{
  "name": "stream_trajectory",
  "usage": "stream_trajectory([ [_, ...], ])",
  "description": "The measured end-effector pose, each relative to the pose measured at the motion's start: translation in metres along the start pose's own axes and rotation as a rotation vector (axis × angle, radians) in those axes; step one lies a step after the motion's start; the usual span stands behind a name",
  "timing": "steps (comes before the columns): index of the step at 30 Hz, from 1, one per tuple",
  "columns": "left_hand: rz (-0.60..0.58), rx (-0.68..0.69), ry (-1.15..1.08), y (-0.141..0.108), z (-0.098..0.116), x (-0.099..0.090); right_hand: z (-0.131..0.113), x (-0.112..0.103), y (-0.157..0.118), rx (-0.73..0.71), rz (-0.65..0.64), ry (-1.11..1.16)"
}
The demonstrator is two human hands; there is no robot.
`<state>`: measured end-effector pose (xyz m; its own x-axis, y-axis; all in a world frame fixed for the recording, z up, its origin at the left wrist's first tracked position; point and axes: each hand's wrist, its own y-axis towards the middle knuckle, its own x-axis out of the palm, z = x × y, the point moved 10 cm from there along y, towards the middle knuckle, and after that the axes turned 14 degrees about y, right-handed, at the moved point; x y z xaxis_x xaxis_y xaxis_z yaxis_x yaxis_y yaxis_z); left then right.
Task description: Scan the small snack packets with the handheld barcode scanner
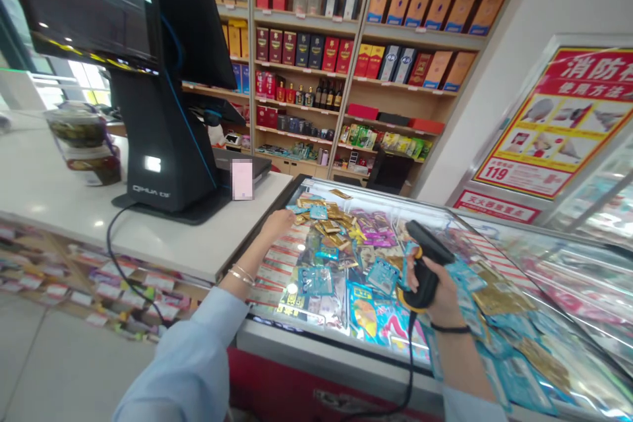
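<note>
My right hand [442,293] is wrapped around the handle of a black and yellow barcode scanner [429,267], raised above the glass-topped case. The scanner's cord hangs down toward me. My left hand [278,223] is at the left side of the glass, its fingers drawn together beside a small blue packet [297,209]; what they hold, if anything, is hidden. Right of it lies a loose pile of small gold packets [335,213]. Purple packets [378,227] and a flat blue packet [315,281] are nearby. Larger blue and gold snack bags [504,293] lie to the right.
On the white counter [198,247] at left stand a black checkout terminal [158,125], stacked food tubs [84,138] and a pink card stand [242,179]. Shelves [306,16] of boxes and bottles line the back. A red and yellow poster [558,119] hangs at right.
</note>
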<state>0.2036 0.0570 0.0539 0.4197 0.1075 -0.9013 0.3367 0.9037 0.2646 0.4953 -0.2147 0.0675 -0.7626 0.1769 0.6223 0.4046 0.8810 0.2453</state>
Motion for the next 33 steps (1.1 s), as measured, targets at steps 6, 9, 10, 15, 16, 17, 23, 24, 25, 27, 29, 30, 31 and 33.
stream_trajectory([
  [6, 0.015, 0.038, 0.192, 0.003, 0.004, 0.026, 0.062, 0.011, 0.047, 0.139, -0.047, 0.103],
  [9, 0.036, 0.16, 0.312, 0.0, 0.019, 0.036, 0.086, 0.005, 0.046, 0.197, -0.052, 0.144],
  [10, 0.049, 0.193, 0.335, -0.001, 0.022, 0.038, 0.092, 0.003, 0.044, 0.221, -0.053, 0.144],
  [15, 0.067, 0.237, 0.386, -0.004, 0.02, 0.044, 0.105, 0.002, 0.035, 0.299, -0.074, 0.127],
  [16, 0.052, 0.239, 0.398, -0.004, 0.018, 0.047, 0.104, 0.002, 0.035, 0.298, -0.072, 0.129],
  [17, 0.036, 0.247, 0.407, -0.004, 0.017, 0.05, 0.103, 0.003, 0.035, 0.296, -0.067, 0.131],
  [23, 0.025, 0.306, 0.307, -0.007, 0.022, 0.051, 0.105, -0.001, 0.034, 0.312, -0.031, 0.146],
  [24, 0.037, 0.306, 0.278, -0.007, 0.024, 0.047, 0.105, -0.002, 0.034, 0.307, -0.027, 0.148],
  [25, 0.057, 0.301, 0.25, -0.007, 0.025, 0.04, 0.105, -0.003, 0.033, 0.302, -0.022, 0.151],
  [27, 0.13, 0.238, 0.188, -0.007, 0.02, 0.025, 0.103, -0.005, 0.032, 0.294, -0.016, 0.157],
  [29, 0.22, 0.091, 0.135, -0.006, 0.003, 0.01, 0.1, -0.006, 0.031, 0.295, -0.014, 0.158],
  [30, 0.256, 0.007, 0.119, -0.006, -0.008, 0.006, 0.098, -0.005, 0.031, 0.293, -0.014, 0.156],
  [31, 0.277, -0.063, 0.114, -0.006, -0.017, 0.004, 0.096, -0.005, 0.03, 0.291, -0.013, 0.153],
  [33, 0.276, -0.134, 0.126, -0.004, -0.029, 0.009, 0.092, -0.004, 0.029, 0.284, -0.01, 0.147],
])
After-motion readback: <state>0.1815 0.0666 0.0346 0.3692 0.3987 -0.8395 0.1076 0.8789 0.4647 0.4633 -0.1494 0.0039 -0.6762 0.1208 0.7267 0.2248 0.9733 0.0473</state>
